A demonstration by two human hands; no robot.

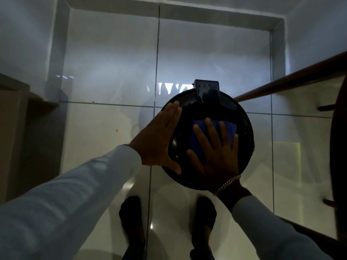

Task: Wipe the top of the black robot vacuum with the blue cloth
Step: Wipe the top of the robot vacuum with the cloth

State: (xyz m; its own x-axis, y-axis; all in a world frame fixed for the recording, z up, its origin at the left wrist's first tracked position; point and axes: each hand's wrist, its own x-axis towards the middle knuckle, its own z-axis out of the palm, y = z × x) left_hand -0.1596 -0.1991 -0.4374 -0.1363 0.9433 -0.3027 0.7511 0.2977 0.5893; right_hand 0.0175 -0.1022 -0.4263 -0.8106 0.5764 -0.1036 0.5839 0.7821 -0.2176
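The round black robot vacuum (242, 117) sits on the pale tiled floor, its glossy top facing up, with a black dock block (206, 89) at its far edge. The folded blue cloth (228, 128) lies on the vacuum's top. My right hand (216, 152) lies flat on the cloth with fingers spread, pressing it down; a metal bracelet circles that wrist. At the vacuum's left rim, my left hand (159, 141) rests flat, fingers straight, thumb along the near edge, holding nothing.
My two dark shoes (133, 222) stand on the tiles just below the vacuum. A wooden rail (293, 77) and dark round furniture (338, 156) crowd the right side. A brown cabinet (13, 137) stands at the left. White walls enclose the far floor.
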